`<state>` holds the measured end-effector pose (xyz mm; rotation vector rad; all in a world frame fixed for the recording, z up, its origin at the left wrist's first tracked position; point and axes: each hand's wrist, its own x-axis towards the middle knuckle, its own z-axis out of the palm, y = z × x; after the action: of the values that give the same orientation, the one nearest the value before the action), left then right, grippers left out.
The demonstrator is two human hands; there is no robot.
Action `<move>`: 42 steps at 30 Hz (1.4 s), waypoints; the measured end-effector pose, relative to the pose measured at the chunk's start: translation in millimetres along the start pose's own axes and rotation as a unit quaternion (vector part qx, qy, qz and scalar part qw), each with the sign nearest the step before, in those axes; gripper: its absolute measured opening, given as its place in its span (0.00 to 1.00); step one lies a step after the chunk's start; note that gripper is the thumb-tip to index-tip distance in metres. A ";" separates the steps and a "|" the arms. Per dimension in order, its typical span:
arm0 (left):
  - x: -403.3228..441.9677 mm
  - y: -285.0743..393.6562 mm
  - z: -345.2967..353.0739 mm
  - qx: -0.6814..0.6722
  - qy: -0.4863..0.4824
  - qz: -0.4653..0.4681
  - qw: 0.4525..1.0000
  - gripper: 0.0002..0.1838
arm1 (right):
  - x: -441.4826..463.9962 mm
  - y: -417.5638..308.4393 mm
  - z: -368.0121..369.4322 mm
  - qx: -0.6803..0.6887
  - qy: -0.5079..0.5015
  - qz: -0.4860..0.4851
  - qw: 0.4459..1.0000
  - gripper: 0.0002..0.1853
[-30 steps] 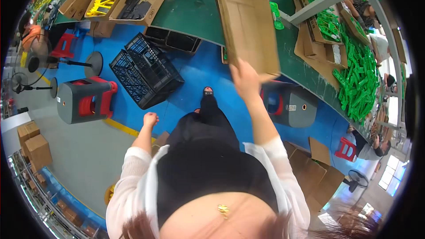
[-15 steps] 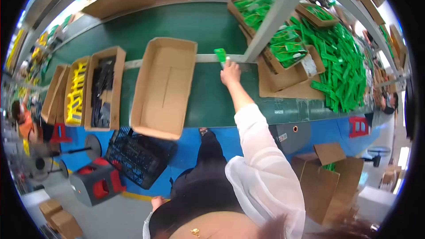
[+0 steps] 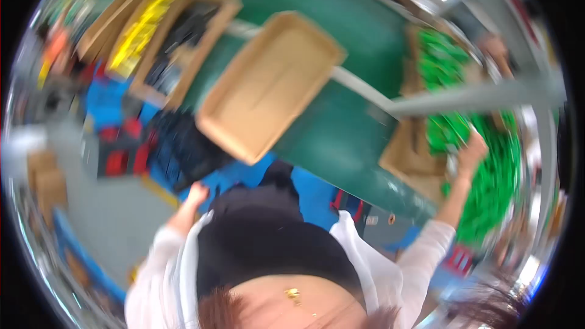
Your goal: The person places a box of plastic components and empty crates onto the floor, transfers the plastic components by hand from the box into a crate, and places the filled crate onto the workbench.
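Right hand (image 3: 473, 153) — arm stretched out to the far right side, at the bright green plastic pieces (image 3: 495, 192), touching or just over them. Left hand (image 3: 196, 195) — low at the person's left, over the floor, nearest the black plastic lattice crate (image 3: 183, 152). Motion blur smears both hands; cannot tell whether the fingers of either are spread, pressed together or pinching a piece.

Green pieces: at the right end of the dark green table (image 3: 359, 146), heaped loose, more lying in a brown cardboard box (image 3: 412, 55) behind the grey metal post (image 3: 481, 96). Judged light, stiff and smooth, liable to slide over one another; thin parts might snap if bent. Best hold: one piece across its middle, thumb opposed to fingers.

Containers:
Large shallow tan cardboard tray, set aslant mid-table, near end at or past the table's edge (image 3: 277, 85); plain bottom showing, walls probably flexible, best lifted by the rim.
Narrow brown cardboard tray, left (image 3: 116, 75): bright yellow parts.
Brown cardboard tray beside it (image 3: 204, 56): flat dark pieces.
Black crate: contents unreadable.
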<state>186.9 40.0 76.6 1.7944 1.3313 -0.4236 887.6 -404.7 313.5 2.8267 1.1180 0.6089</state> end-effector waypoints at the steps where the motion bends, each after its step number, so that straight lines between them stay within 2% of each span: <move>1: 3.6 -1.5 2.2 0.012 0.031 -0.022 0.999 0.10 | 20.5 11.4 5.2 -0.040 -0.039 -0.024 0.998 0.31; 3: 4.5 -17.4 4.1 -0.003 0.083 -0.045 0.995 0.10 | 45.5 6.4 -6.0 -0.251 -0.096 -0.004 0.963 0.39; 4: -8.5 -7.6 0.4 -0.043 0.103 -0.043 0.993 0.11 | 56.0 -13.3 -27.1 -0.181 -0.081 0.002 0.980 0.40; 5: -12.5 -13.7 3.3 -0.100 0.116 -0.101 0.983 0.10 | 55.9 -26.0 -31.2 -0.178 -0.010 -0.019 0.984 0.35; 6: -14.8 -20.7 6.0 -0.155 0.124 -0.149 0.969 0.10 | 52.4 -68.7 -45.1 -0.091 0.133 -0.030 0.987 0.26; 8: -25.8 -34.1 11.1 -0.085 0.185 -0.191 0.960 0.10 | 28.8 -151.6 -42.1 0.091 0.256 0.138 0.952 0.14; 10: -26.9 -58.1 1.7 -0.066 0.218 -0.229 0.946 0.12 | -3.3 -258.7 -36.7 0.238 0.316 0.050 0.917 0.08; 11: -29.8 -67.4 -3.8 -0.079 0.220 -0.256 0.938 0.14 | -9.3 -324.5 -37.8 0.457 0.258 0.017 0.851 0.07; 12: -30.4 -77.5 -10.0 -0.092 0.219 -0.280 0.930 0.16 | -28.3 -391.7 -38.1 0.595 0.198 0.013 0.779 0.06; 13: -30.7 -88.3 -17.2 -0.105 0.220 -0.285 0.927 0.20 | -49.6 -444.4 -34.1 0.532 0.099 0.011 0.841 0.04; 14: -30.3 -95.9 -27.4 -0.119 0.229 -0.278 0.925 0.21 | -57.5 -503.7 -48.1 0.524 0.000 -0.070 0.849 0.05; 15: -29.0 -103.8 -40.3 -0.132 0.237 -0.269 0.924 0.22 | -72.8 -558.7 -44.7 0.549 -0.069 -0.120 0.824 0.07; 16: -23.1 -117.2 -44.3 -0.142 0.245 -0.258 0.924 0.23 | -95.6 -601.4 -28.6 0.594 -0.194 -0.125 0.771 0.08; 17: -14.2 -132.0 -50.7 -0.142 0.243 -0.256 0.925 0.25 | -120.4 -643.7 -7.8 0.606 -0.239 -0.113 0.750 0.11; 18: -2.8 -146.7 -58.7 -0.139 0.240 -0.249 0.928 0.27 | -140.4 -677.0 7.2 0.569 -0.284 -0.144 0.758 0.16; 19: 10.4 -162.2 -68.9 -0.131 0.233 -0.236 0.934 0.29 | -163.4 -704.1 21.9 0.530 -0.292 -0.147 0.783 0.21; 20: 38.3 -195.6 -68.6 -0.142 0.188 -0.229 0.944 0.40 | -190.4 -727.0 48.4 0.497 -0.306 -0.131 0.801 0.27; 22: 89.1 -251.4 -66.8 -0.088 0.223 -0.168 0.956 0.50 | -227.2 -766.1 67.8 0.455 -0.353 -0.021 0.817 0.35; 24: 103.4 -264.5 -97.3 -0.249 0.167 -0.102 0.949 0.55 | -252.3 -792.6 75.1 0.401 -0.363 0.044 0.840 0.42; 25: 105.9 -256.0 -113.1 -0.289 0.153 -0.124 0.937 0.54 | -254.1 -800.7 80.2 0.444 -0.422 0.119 0.781 0.44; 26: 104.7 -248.8 -130.0 -0.305 0.122 -0.129 0.936 0.55 | -252.2 -806.5 75.7 0.432 -0.404 0.128 0.796 0.45; 28: 125.9 -258.0 -135.4 -0.325 0.042 -0.135 0.935 0.52 | -240.6 -816.2 66.7 0.458 -0.394 0.197 0.772 0.43; 30: 143.4 -254.4 -136.8 -0.401 0.010 -0.136 0.906 0.50 | -260.1 -826.1 114.7 0.465 -0.385 0.214 0.768 0.40; 31: 154.9 -253.4 -137.8 -0.393 -0.003 -0.090 0.915 0.48 | -254.2 -829.2 123.8 0.468 -0.381 0.222 0.766 0.39; 32: 161.1 -254.7 -133.7 -0.392 0.016 -0.089 0.916 0.47 | -259.9 -833.2 128.6 0.443 -0.348 0.243 0.790 0.35; 34: 179.6 -254.7 -141.7 -0.375 0.049 -0.078 0.922 0.44 | -232.6 -832.9 108.9 0.411 -0.436 0.286 0.748 0.28; 35: 192.5 -261.2 -148.7 -0.373 0.064 -0.074 0.923 0.43 | -237.3 -840.6 119.9 0.429 -0.425 0.270 0.750 0.26; 37: 197.9 -263.8 -180.3 -0.318 0.032 -0.037 0.947 0.42 | -271.8 -852.3 137.7 0.451 -0.405 0.240 0.758 0.22; 38: 213.6 -275.4 -191.0 -0.347 0.006 -0.004 0.938 0.40 | -267.4 -858.7 117.8 0.403 -0.423 0.147 0.798 0.13; 39: 213.0 -265.1 -205.8 -0.417 -0.034 0.012 0.908 0.37 | -297.2 -881.1 146.6 0.397 -0.346 0.045 0.849 0.09; 40: 223.6 -272.1 -225.6 -0.300 -0.076 0.065 0.949 0.35 | -307.2 -897.1 148.4 0.414 -0.308 0.021 0.856 0.09; 41: 218.6 -267.9 -232.3 -0.250 -0.058 0.107 0.961 0.33 | -306.8 -909.7 134.6 0.426 -0.356 0.048 0.830 0.15; 42: 217.0 -260.2 -243.6 -0.195 -0.047 0.164 0.966 0.31 | -292.7 -920.6 109.0 0.517 -0.422 0.315 0.675 0.23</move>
<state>-15.7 386.0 -39.0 1.5986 0.9473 -0.0567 136.4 92.2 -52.6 3.4426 0.2046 -1.8082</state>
